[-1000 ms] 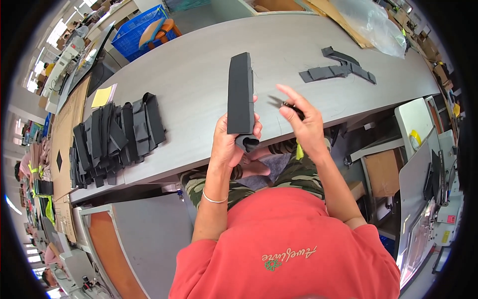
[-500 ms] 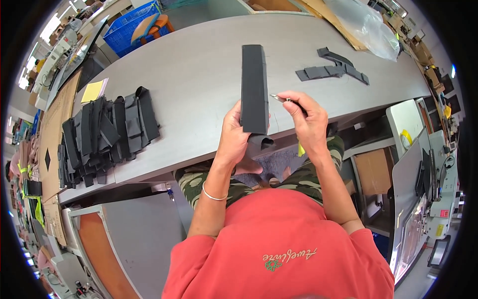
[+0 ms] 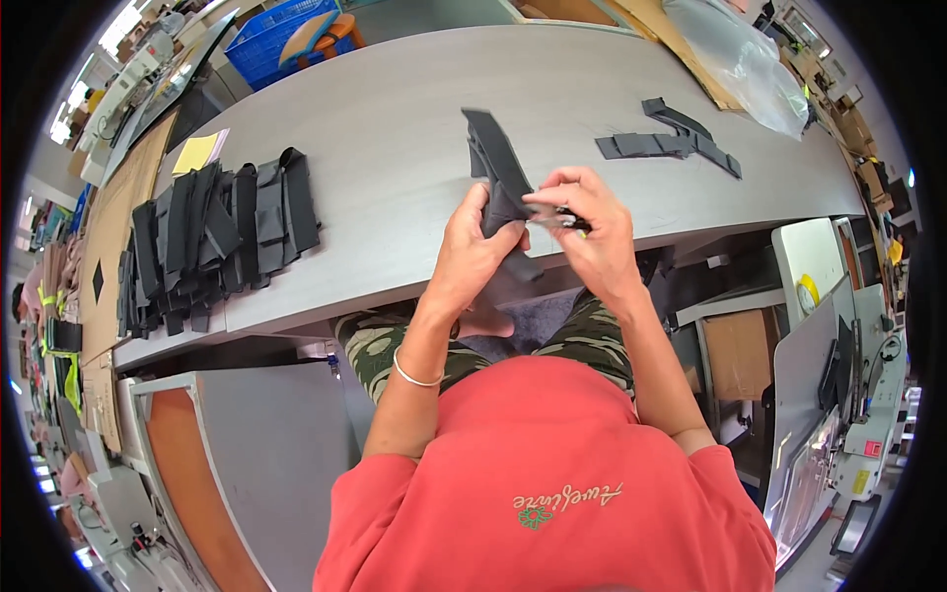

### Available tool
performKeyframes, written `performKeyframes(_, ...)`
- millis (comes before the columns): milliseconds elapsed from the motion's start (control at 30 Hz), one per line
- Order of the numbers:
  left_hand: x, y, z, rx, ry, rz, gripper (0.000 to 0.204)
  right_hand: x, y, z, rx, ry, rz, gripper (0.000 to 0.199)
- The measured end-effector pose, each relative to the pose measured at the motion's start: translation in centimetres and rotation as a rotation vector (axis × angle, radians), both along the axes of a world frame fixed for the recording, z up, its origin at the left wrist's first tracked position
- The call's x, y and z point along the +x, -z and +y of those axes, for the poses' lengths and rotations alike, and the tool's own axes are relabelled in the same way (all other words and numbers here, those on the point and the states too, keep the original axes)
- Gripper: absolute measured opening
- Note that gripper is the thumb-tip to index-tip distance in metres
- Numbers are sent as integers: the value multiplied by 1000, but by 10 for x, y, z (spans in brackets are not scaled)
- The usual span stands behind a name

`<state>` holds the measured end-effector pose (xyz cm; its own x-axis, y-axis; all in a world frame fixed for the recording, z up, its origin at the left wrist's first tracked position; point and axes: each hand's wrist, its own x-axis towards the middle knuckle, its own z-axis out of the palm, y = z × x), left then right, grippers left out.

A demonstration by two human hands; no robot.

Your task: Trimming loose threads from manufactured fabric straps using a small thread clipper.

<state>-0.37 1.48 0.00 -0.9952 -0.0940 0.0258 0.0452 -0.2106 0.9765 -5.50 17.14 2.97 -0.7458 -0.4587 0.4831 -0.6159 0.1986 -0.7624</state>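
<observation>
My left hand (image 3: 464,252) grips a dark grey fabric strip (image 3: 496,153) above the table's near edge. The strip is bent, its far end sticking up away from me and its lower end hanging below the fingers. My right hand (image 3: 604,242) is closed around a small pair of thread snips (image 3: 567,221) with dark handles. Their metal tip meets the strip's right side close to my left thumb; motion blur hides whether the blades are apart. A pile of similar dark strips (image 3: 212,232) lies at the table's left.
A few more dark strips (image 3: 651,146) lie at the right on the grey table (image 3: 395,109). A yellow paper pad (image 3: 197,151) is behind the pile. Clear plastic sheeting (image 3: 740,74) rests at the far right, and a blue crate (image 3: 271,49) stands beyond the table.
The strip has gone from flat and upright to bent and tilted in my left hand. My right hand has moved left and nearer, bringing the snips against the strip.
</observation>
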Motion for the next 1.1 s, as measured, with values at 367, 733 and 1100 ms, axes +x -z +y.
performKeyframes(367, 13, -6, -3, -139, 111, 147, 32, -20, -13, 15, -449, -6, -496, 15)
performKeyframes(733, 7, -21, 16, -159, 226, 315, 34, -22, -20, 45, -565, -56, -705, 15)
performKeyframes(1100, 9, -27, 20, -32, -127, 161, 29, -2, -13, 56, -242, 85, -152, 28)
